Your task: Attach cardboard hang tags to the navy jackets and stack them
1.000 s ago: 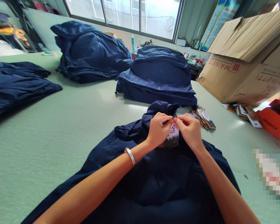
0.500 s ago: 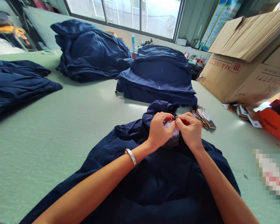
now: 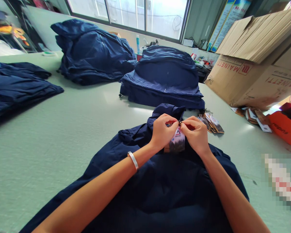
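A dark navy garment [image 3: 157, 187] lies spread in front of me, its collar end pointing away. Over its neck area, my left hand [image 3: 162, 132] and my right hand [image 3: 196, 134] meet fingertip to fingertip. Both are closed, pinching the small black string [image 3: 179, 123] of a hang tag. The hang tag [image 3: 177, 142], printed with a logo and dark trees, dangles below the fingers against the garment. Just beyond my right hand, several similar hang tags [image 3: 212, 122] with black strings lie in a fanned stack.
Behind the garment stand a folded navy stack [image 3: 165, 72] and a larger navy heap [image 3: 94, 53]. More navy clothing [image 3: 16, 87] lies at left. A cardboard box [image 3: 247, 71], loose cards [image 3: 254, 118] and an orange bag [image 3: 285, 127] are at right on the pale green table [image 3: 63, 129].
My two hands have come slightly closer together and shifted a little left. More of the hang tag's printed face and logo now shows between them.
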A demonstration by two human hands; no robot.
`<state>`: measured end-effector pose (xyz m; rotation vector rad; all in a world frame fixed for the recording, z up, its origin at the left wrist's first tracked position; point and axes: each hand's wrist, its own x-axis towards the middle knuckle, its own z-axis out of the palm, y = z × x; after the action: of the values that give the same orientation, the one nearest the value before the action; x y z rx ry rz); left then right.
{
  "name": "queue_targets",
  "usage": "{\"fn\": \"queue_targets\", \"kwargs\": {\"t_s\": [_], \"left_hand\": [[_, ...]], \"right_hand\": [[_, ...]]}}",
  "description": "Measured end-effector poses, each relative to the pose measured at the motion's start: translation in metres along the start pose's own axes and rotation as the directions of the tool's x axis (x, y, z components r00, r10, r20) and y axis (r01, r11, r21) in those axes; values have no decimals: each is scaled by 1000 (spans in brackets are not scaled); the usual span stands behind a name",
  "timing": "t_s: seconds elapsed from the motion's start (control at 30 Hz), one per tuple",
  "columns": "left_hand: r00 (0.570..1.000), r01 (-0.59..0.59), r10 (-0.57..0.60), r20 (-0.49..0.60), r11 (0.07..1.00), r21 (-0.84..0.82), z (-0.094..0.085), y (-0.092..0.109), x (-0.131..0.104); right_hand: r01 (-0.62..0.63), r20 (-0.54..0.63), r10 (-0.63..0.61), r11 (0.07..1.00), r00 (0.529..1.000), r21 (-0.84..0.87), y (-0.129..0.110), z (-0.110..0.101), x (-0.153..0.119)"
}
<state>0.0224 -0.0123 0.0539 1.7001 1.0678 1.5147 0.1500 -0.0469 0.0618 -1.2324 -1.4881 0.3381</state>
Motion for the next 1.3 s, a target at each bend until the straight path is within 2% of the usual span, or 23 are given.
{"fn": "queue_targets", "kwargs": {"t_s": [0.07, 0.13, 0.2, 0.23, 0.33, 0.43, 0.53, 0.6, 0.7, 1.0, 1.17, 1.3], "left_hand": [[989, 148, -144, 41, 983, -106, 0, 1, 2], [955, 294, -277, 106, 934, -205, -1, 2, 4], [924, 378, -345, 164, 888, -262, -1, 2, 4], [921, 384, -346, 178, 883, -272, 0, 2, 4], [955, 288, -254, 154, 920, -265, 0, 0, 3], [998, 57, -51, 45, 985, -163, -1, -4, 1], [982, -191, 191, -3, 981, 33, -3, -6, -1], [961, -277, 277, 16, 954, 112, -4, -7, -2], [953, -301, 301, 21, 943, 142, -4, -8, -3], [971, -238, 236, 36, 969, 64, -3, -5, -4], [964, -262, 260, 64, 965, 27, -5, -10, -2], [944, -329, 325, 60, 941, 76, -6, -13, 0]], "right_hand": [[-2, 8, 2, 999, 1000, 42, 3, 0, 1], [-15, 25, 13, 994, 1000, 104, 8, 0, 2], [-49, 51, 40, 981, 998, 186, 12, -1, 3], [-70, 68, 56, 971, 996, 230, 15, -1, 3], [-128, 108, 98, 934, 989, 332, 20, -2, 4], [-159, 108, 129, 923, 986, 351, 21, -1, 5], [-168, 102, 141, 926, 985, 339, 19, -1, 5], [-166, 103, 139, 928, 985, 333, 19, -1, 5], [-162, 99, 138, 935, 985, 315, 18, -1, 5], [-136, 89, 114, 944, 989, 299, 16, -2, 5], [-137, 92, 114, 944, 989, 299, 15, -2, 5], [-135, 97, 112, 952, 989, 274, 15, -3, 5]]}}
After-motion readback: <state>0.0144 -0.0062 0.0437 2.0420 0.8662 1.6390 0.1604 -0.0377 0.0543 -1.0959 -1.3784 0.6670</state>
